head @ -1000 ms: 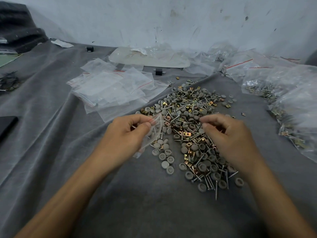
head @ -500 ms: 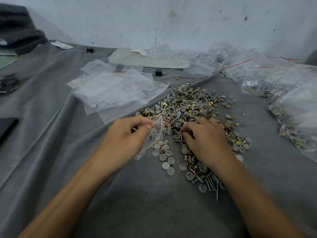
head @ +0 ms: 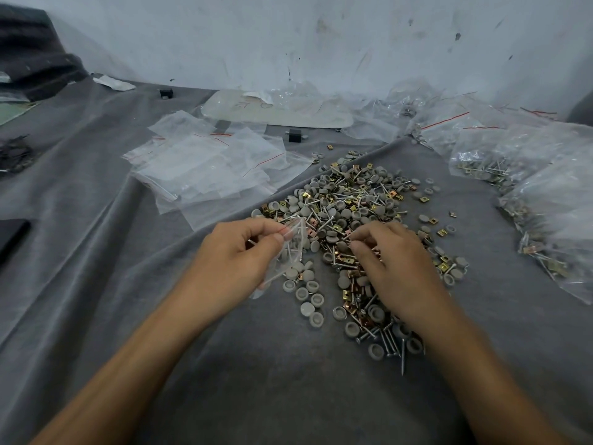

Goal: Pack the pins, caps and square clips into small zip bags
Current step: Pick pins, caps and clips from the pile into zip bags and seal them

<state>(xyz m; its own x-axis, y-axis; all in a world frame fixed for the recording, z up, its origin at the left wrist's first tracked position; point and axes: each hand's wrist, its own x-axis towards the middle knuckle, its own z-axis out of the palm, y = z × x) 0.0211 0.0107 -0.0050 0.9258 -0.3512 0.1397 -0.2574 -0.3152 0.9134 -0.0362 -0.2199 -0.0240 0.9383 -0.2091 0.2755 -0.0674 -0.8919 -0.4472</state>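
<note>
A loose heap of grey round caps, silver pins and gold square clips [head: 353, 200] lies on the grey cloth. My left hand [head: 237, 255] pinches a small clear zip bag [head: 290, 252] by its mouth, with a few pins inside it, just left of the heap. My right hand [head: 391, 261] lies on the heap with fingers curled down into the parts; its fingertips are among pins and clips, and what they hold is hidden. Several grey caps [head: 308, 293] sit between my two hands.
A stack of unfilled small zip bags [head: 205, 165] lies at the back left. Filled bags [head: 545, 194] pile up along the right edge. A white tray [head: 276, 107] sits by the wall. Small black blocks [head: 294, 135] and a dark flat object [head: 11, 239] rest on the cloth.
My right hand came down from above the heap onto it and shifted left toward the bag. My left hand has kept the bag almost still.
</note>
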